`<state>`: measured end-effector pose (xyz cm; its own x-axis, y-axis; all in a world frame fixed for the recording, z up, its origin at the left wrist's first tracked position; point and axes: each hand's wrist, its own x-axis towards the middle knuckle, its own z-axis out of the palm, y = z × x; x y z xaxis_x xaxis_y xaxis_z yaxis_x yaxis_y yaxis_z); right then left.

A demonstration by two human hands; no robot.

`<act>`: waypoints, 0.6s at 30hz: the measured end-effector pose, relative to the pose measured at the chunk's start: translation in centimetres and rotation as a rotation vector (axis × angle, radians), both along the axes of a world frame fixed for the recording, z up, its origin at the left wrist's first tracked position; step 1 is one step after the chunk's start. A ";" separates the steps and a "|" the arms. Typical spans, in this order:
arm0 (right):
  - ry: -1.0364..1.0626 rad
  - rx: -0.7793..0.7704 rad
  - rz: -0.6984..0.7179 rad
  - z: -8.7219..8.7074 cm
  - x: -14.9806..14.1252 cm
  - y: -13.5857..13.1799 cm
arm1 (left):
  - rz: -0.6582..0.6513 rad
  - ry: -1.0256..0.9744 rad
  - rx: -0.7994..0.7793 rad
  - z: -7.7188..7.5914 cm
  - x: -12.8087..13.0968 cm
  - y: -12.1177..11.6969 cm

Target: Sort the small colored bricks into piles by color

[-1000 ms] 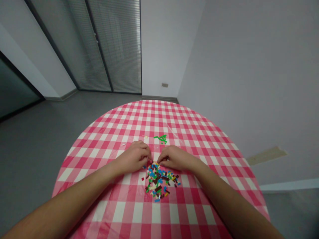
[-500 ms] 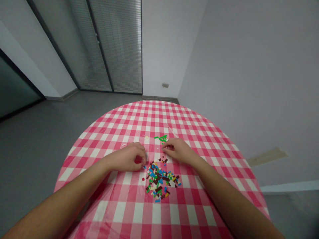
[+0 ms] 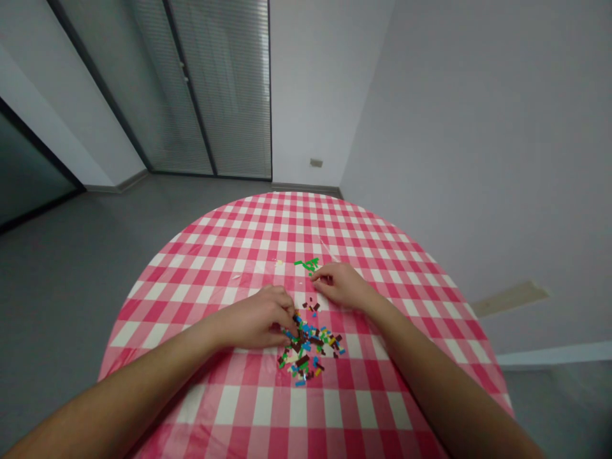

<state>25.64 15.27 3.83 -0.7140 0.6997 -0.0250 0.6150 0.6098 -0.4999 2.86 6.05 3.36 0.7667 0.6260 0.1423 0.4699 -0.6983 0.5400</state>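
Being curled over the upper edge of the mixed plastic brick pile, the left hand has its fingertips pressed together, any pinched brick hidden; the right hand, fingers drawn together, is held just beside the green bricks, mid-way across the red gingham tablecloth.

The left hand hides part of the brick pile; whether its fingers hold a brick cannot be seen.

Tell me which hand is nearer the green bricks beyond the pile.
Right. The right hand lies at the green bricks' near edge, slightly right of them; the left hand is farther off, down-left, reaching into the pile of small bricks.
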 end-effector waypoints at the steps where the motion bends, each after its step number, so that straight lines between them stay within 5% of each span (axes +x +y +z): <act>1: 0.029 -0.042 0.070 0.3 -0.2 -0.6 | -0.004 0.002 0.004 -0.1 0.0 0.0; 7: -0.048 -0.243 0.434 0.6 -1.6 -3.9 | -0.019 0.006 -0.039 -0.3 -0.7 0.5; 18: -0.238 -0.092 0.411 1.6 -2.0 -4.9 | -0.059 -0.115 -0.158 -0.7 -2.0 1.5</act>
